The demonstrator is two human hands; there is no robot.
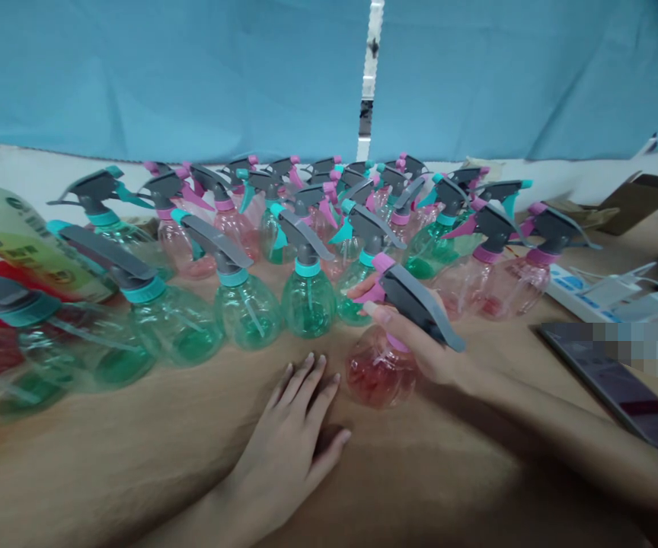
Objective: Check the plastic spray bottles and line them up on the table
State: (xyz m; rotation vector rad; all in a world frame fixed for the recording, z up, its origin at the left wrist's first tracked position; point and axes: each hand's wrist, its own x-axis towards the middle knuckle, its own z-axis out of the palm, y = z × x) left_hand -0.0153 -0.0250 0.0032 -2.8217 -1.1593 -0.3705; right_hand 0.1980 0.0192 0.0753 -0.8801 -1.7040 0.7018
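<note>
My right hand [435, 350] closes around the neck and trigger of a pink spray bottle [379, 373] at a wooden table [135, 472], with rows of green spray bottles [308, 301] and other pink bottles [515, 285] standing beyond it. The sprayer heads I can make out are all fitted, including the one in my grip, so the assembly looks done; what seems left is this single bottle, apart from the rows, though I cannot tell what handling it needs. Its clear body sits below and to the left of my right hand, its grey head slanting up past my thumb; whether its base touches the wood is unclear. My left hand [286, 438] lies palm down, fingers slightly spread and holding nothing, just beside the bottle.
</note>
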